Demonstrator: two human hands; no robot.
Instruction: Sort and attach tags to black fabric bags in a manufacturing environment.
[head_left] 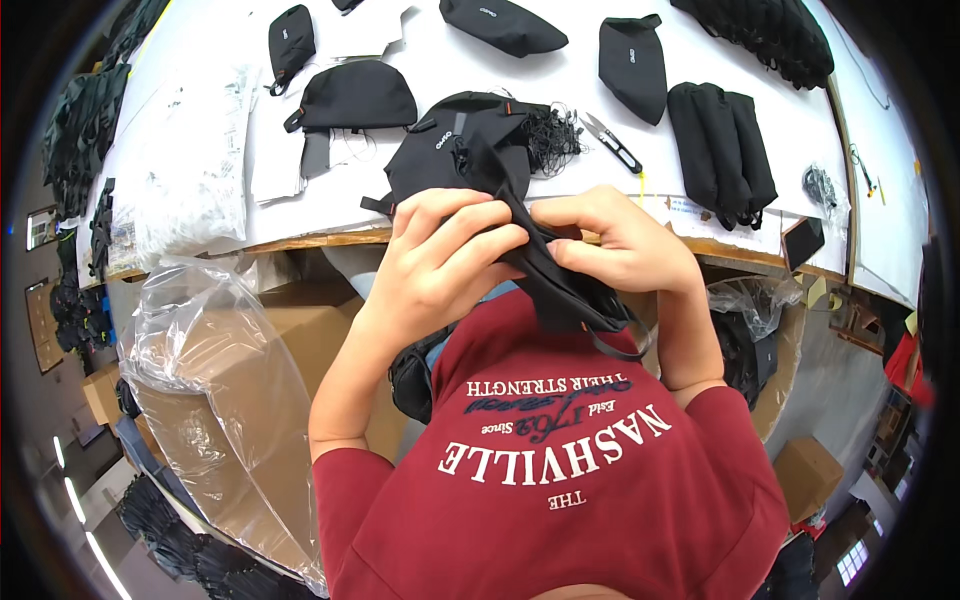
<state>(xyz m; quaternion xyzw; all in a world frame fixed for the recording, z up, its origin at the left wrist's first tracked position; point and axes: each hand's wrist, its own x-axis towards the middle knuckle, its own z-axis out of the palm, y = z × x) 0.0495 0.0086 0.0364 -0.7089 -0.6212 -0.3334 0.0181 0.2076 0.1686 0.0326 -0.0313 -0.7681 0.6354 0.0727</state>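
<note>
Close to my body, at the table's front edge, I hold a black fabric pouch (563, 287) with both hands. My left hand (445, 245) has its fingers bent over the pouch's left side. From the other side, my right hand (620, 240) pinches the fabric between thumb and fingers. A thin black strap loop hangs from the pouch's lower end. Just beyond my hands lies another black pouch (415, 160) with small orange tabs, beside a tangle of black cords (553, 140). Thread snips (613, 145) with black handles rest to the right of the cords.
More black pouches (360, 97) are spread over the white table (560, 90), with three rolled ones (720, 150) at right. Clear plastic bags (195, 150) pile up at left. A plastic-covered cardboard box (220, 400) stands below on my left. A small dark flat object (803, 243) sits at the right edge.
</note>
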